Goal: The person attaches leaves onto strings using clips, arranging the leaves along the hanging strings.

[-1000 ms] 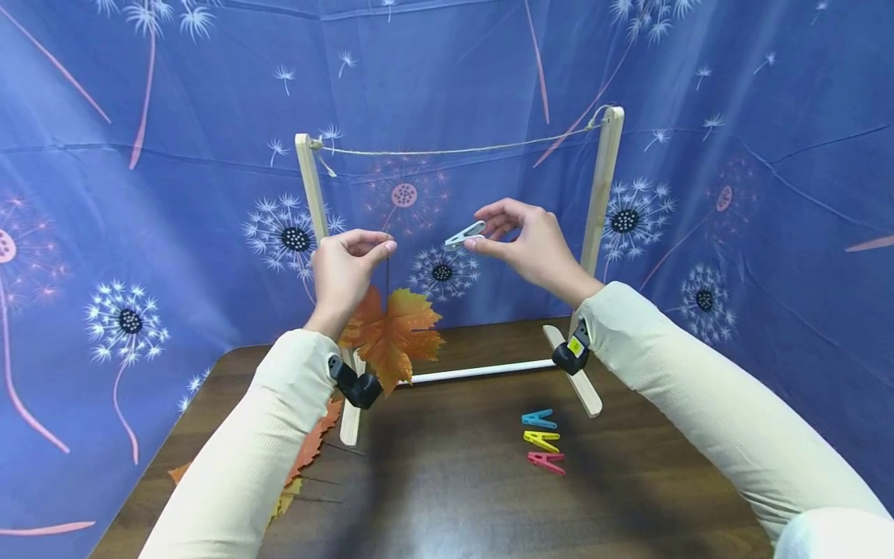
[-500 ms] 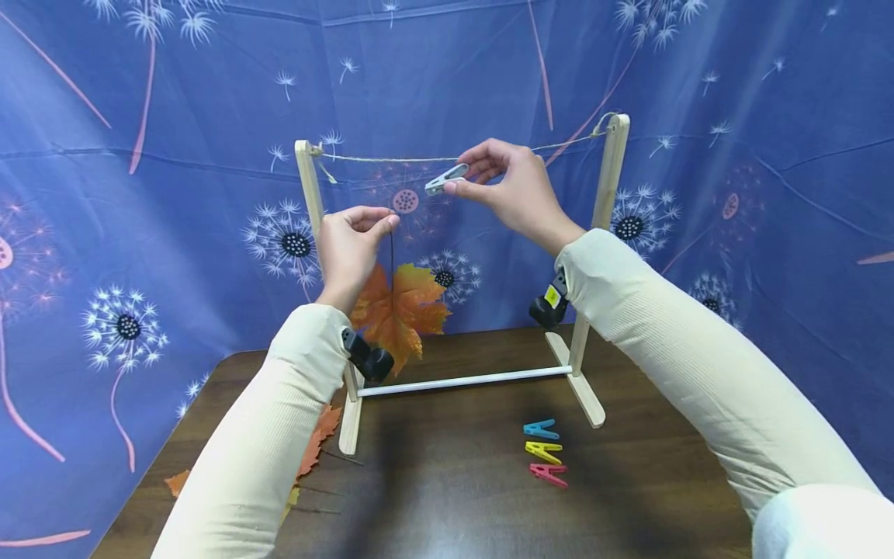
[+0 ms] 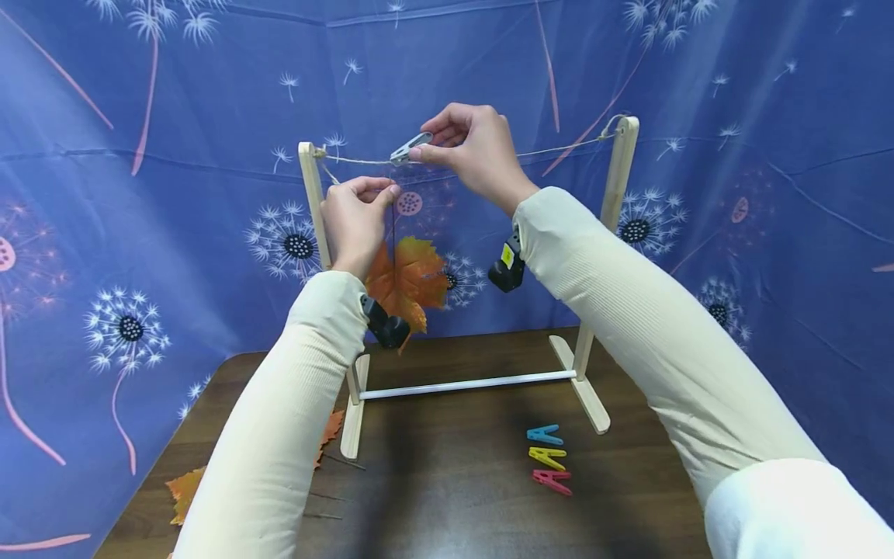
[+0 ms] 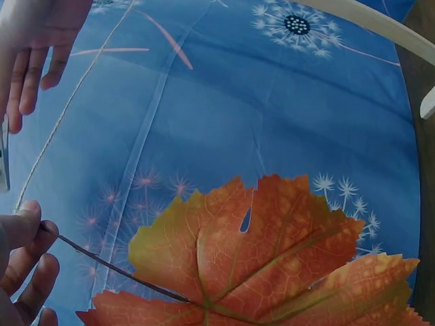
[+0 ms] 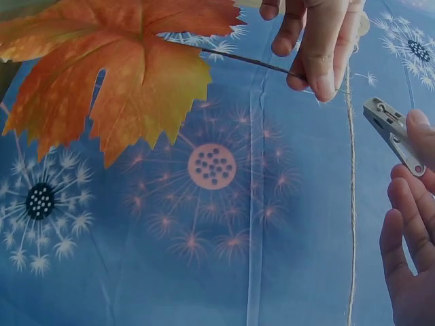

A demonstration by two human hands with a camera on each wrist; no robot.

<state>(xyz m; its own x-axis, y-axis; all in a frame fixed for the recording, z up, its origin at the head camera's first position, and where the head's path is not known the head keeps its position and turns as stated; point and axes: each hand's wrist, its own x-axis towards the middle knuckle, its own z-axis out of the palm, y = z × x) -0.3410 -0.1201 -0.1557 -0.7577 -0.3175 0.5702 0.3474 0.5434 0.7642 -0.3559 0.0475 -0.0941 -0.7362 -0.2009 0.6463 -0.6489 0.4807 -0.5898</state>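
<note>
My left hand (image 3: 356,221) pinches the thin dark stem of an orange maple leaf (image 3: 412,279) between thumb and fingertips. The leaf hangs below the hand, its stem top just under the string (image 3: 559,149). In my right hand (image 3: 478,151) a pale grey clothespin (image 3: 410,147) is pinched by its handle ends, its tip right at the string. The right wrist view shows the clothespin (image 5: 393,132) beside the string, with the left fingers (image 5: 325,47) on the stem at the string's other side. In the left wrist view the leaf (image 4: 251,251) spreads out, orange with yellow-green edges.
A wooden frame (image 3: 615,186) with a white crossbar (image 3: 468,383) holds the string between two posts. Blue (image 3: 545,435), yellow (image 3: 547,456) and red clothespins (image 3: 552,480) lie on the brown table (image 3: 447,497). More leaves (image 3: 185,491) lie at left, partly hidden by the sleeve.
Both hands have risen toward the string, the leaf lifting with the left. The right hand has also moved left, bringing the clothespin from beside the left hand up to the string.
</note>
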